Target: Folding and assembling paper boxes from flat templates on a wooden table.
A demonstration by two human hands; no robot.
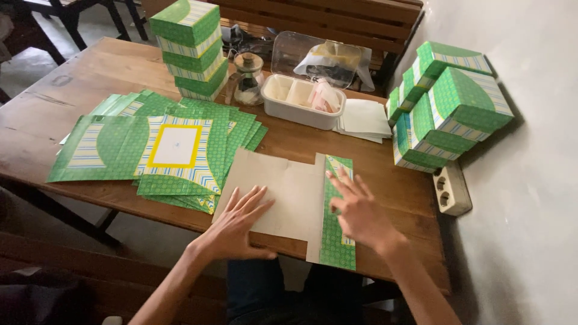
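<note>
Here we press the flat brown cardboard box blank [283, 192] against the wooden table [54, 114], our left hand [238, 225] spread open on it, gripping nothing. Our right hand [358, 210], fingers splayed, flattens its folded green patterned flap [334, 238]. Uneven pressure could skew the crease, we judge.

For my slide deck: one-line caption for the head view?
Left hand and right hand press a flat box blank on a wooden table.

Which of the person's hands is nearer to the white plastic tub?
Right. The right hand lies on the folded green flap below the white plastic tub; the left hand rests farther off, on the cardboard sheet's plain side.
</note>
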